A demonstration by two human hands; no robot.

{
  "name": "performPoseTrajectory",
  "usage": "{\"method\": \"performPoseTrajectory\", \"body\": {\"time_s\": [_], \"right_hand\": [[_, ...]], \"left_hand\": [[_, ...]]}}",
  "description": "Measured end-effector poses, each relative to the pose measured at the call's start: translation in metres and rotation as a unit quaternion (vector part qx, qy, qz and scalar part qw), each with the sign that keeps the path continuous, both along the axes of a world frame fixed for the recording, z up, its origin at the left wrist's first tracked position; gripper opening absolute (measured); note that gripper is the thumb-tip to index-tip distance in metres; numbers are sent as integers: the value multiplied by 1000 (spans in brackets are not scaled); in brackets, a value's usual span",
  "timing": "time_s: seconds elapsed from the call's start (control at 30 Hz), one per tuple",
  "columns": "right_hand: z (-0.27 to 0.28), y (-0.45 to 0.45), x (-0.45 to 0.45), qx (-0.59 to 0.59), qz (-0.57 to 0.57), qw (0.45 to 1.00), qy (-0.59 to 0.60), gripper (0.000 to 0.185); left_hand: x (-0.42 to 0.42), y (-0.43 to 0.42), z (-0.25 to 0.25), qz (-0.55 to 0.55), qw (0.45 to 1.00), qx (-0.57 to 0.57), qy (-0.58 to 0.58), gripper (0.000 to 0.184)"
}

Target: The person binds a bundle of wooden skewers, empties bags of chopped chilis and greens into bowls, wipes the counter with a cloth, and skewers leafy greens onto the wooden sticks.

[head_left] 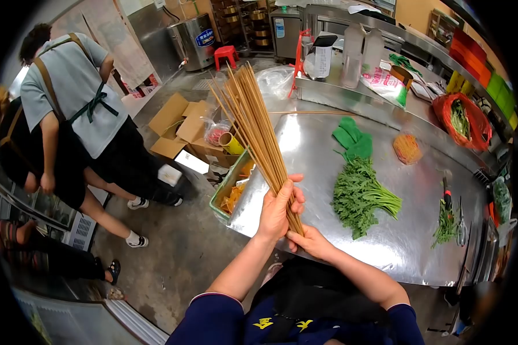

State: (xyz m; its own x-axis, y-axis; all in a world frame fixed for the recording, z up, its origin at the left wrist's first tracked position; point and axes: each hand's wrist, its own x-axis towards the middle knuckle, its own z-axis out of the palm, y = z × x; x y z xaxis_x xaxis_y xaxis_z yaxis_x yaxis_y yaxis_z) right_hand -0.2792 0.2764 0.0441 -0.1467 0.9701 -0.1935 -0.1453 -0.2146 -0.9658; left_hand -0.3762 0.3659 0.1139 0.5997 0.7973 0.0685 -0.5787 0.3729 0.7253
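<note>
A thick bundle of long thin wooden sticks (pixel 259 129) stands tilted up and to the left over the near left edge of the steel table (pixel 305 172). My left hand (pixel 277 211) is wrapped round its lower part. Lower down, my right hand (pixel 312 241) closes on the bottom ends of the same sticks. To the right of my hands a bunch of leafy greens (pixel 360 198) lies on the metal, with a green cloth or glove (pixel 352 138) just above it. A small bag of orange-brown items (pixel 407 148) rests further right.
Scissors (pixel 461 224) and a red-handled tool (pixel 446 192) lie at the table's right. A green-rimmed bin (pixel 220 198) touches its left side, near open cardboard boxes (pixel 181 123). People (pixel 80 103) stand at the left. A raised steel shelf (pixel 339 95) runs behind.
</note>
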Motion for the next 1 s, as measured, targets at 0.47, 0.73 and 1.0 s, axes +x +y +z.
{"method": "performPoseTrajectory", "body": {"time_s": [0.47,0.73,1.0], "right_hand": [[-25,8,-9,168,-249,913,-275,24],[-29,-5,11,278,-243,848,-380,14],[-21,-24,39,227,-107,845,-473,39]], "left_hand": [[12,-22,-35,102,959,206,166,20],[41,-47,-46,181,943,206,188,24],[48,-47,-41,139,938,238,210,34]]}}
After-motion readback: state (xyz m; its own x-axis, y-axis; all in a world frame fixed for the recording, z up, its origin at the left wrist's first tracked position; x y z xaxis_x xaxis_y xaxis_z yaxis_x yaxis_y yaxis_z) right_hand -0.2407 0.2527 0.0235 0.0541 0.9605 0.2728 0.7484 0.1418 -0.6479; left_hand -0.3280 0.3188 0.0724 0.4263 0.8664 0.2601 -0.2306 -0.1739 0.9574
